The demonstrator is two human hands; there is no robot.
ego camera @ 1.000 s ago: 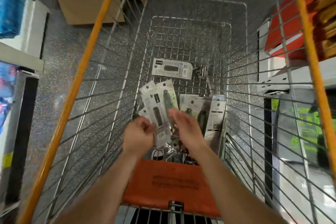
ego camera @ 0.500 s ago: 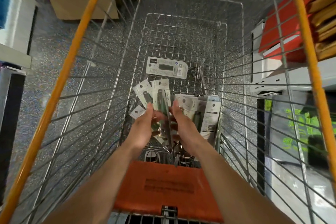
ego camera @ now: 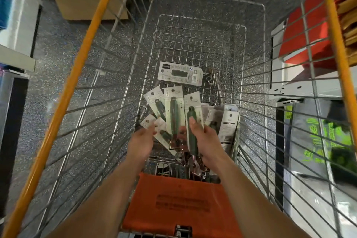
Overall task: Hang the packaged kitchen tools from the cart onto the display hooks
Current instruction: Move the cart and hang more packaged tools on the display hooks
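Gripping hand: a green-handled packaged tool [ego camera: 190, 115] is being clasped by the right hand [ego camera: 208, 141], with the thumb being pressed on its front.
Left hand: the left hand [ego camera: 142, 141] is being held at the lower left edge of a fan of packaged tools [ego camera: 172, 110]; whether anything is being gripped cannot be told.
Cart: both hands are being held inside the wire cart [ego camera: 251, 91].
Other stock: a white package [ego camera: 180, 73] is lying crosswise beyond the fan.

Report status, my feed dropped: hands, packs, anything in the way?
Right hand grips one green-handled pack. Left hand at the fanned packs, grip unclear. All inside the cart. No obstruction seen.
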